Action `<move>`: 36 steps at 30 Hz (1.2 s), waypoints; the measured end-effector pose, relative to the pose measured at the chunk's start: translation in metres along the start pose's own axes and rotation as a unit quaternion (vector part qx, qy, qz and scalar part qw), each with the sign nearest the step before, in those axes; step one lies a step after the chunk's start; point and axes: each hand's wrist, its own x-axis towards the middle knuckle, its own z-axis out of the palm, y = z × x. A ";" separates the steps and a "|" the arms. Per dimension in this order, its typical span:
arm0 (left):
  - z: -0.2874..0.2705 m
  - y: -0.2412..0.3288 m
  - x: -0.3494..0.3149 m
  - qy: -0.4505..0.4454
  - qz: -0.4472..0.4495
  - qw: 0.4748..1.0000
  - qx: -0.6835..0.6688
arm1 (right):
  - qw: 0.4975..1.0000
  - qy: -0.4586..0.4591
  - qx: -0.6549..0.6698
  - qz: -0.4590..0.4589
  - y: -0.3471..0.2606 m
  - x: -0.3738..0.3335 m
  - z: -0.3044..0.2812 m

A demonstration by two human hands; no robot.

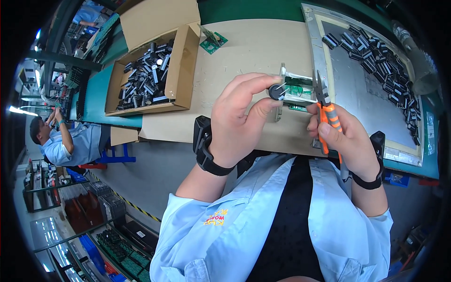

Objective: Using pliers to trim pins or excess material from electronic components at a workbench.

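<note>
Between the thumb and forefinger of my left hand (242, 105) is a black cylindrical capacitor (276, 91), its two thin metal leads pointing right. My right hand (345, 134) is wrapped round the orange and grey handles of a pair of pliers or cutters (329, 115), whose dark jaws point away from me. The jaws are to the right of the leads, apart from them. Behind and between the hands, a clear fixture (300, 97) with a green circuit board in it sits on the brown table covering, partly hidden by my fingers and the tool.
At left stands an open cardboard box (185, 70) full of capacitors. A small green circuit board (212, 43) lies behind it. On the right, a metal-framed tray (347, 89) holds many loose capacitors. Another person (70, 141) in light blue sits far left.
</note>
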 end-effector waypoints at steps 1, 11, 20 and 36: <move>-0.003 -0.001 -0.001 0.007 0.008 1.000 0.014 | 1.000 0.001 -0.002 0.003 0.001 0.002 0.000; -0.124 -0.077 0.029 0.200 -0.116 0.933 0.277 | 0.997 0.050 0.036 -0.055 0.011 0.002 -0.005; -0.122 -0.096 0.001 0.295 -0.096 0.899 0.308 | 0.992 0.071 0.089 -0.058 0.015 -0.001 -0.018; 0.029 -0.039 -0.004 -0.170 -0.099 0.980 -0.016 | 0.956 0.275 -0.069 -0.078 0.007 -0.030 -0.091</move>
